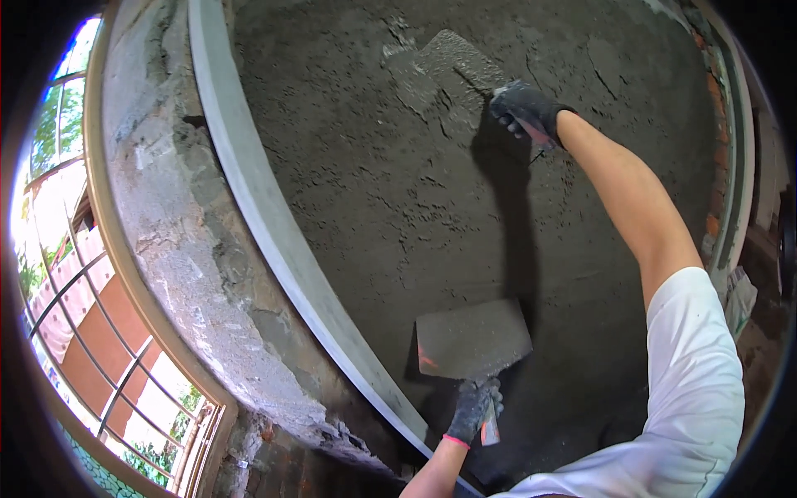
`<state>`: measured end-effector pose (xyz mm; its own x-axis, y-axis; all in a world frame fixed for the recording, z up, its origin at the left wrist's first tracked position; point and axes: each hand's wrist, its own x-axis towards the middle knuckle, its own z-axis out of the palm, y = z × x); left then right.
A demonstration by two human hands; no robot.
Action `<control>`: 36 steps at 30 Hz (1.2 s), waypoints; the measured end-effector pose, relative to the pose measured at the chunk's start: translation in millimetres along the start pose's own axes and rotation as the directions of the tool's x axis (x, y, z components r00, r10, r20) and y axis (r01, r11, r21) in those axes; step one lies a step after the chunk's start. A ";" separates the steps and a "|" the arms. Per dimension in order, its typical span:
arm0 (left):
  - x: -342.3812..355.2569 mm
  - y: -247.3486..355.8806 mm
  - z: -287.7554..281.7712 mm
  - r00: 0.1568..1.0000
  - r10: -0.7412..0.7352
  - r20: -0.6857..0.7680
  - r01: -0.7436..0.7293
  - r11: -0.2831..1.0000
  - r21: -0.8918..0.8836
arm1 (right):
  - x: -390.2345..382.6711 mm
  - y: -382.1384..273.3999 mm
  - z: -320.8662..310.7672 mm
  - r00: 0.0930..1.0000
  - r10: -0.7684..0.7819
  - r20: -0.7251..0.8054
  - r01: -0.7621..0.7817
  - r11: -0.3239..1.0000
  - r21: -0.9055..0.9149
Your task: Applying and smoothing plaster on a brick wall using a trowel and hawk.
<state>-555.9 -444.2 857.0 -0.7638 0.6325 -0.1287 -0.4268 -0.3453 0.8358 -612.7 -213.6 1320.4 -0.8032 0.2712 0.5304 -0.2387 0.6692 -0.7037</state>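
My right hand (527, 112), in a dark grey work glove, grips the handle of a trowel (458, 62) high on the wall. The mortar-smeared blade lies against the rough grey mortar (365, 166), with a wetter patch around it. Lower down, my left hand (475, 407) wears a similar glove with a pink cuff. It is closed round the handle of a mortar hawk (473, 339), a flat, roughly rectangular grey plate. A thin grey film and a small orange-red mark show on the plate. My gloves partly cover both handles.
A long pale straight strip (274, 199) runs along the mortar's left edge. Beyond it stand a rough, chipped wall band (178, 207) and a barred window (91, 307). Exposed brick (714, 149) and another pale strip (737, 166) border the right side.
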 end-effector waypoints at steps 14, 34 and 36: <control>28.6 -103.1 -35.2 0.924 -0.376 0.066 0.378 0.926 -0.019 | -276.5 283.2 -0.4 0.891 0.144 0.431 -0.363 0.797 0.482; 80.1 -373.0 -46.6 0.494 -0.685 -0.535 0.869 0.365 0.334 | -782.2 645.1 -39.9 0.250 0.960 0.125 -0.894 0.279 -0.351; 88.6 -411.6 -54.1 0.424 -0.728 -0.538 0.905 0.320 0.280 | -804.1 681.7 -43.6 0.238 0.959 0.151 -0.805 0.282 -0.522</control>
<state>-474.2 -283.6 472.6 -0.2739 0.1470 -0.9505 -0.6920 0.6562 0.3009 -105.7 54.7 434.8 -0.5025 0.6021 -0.6204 0.8643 0.3310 -0.3788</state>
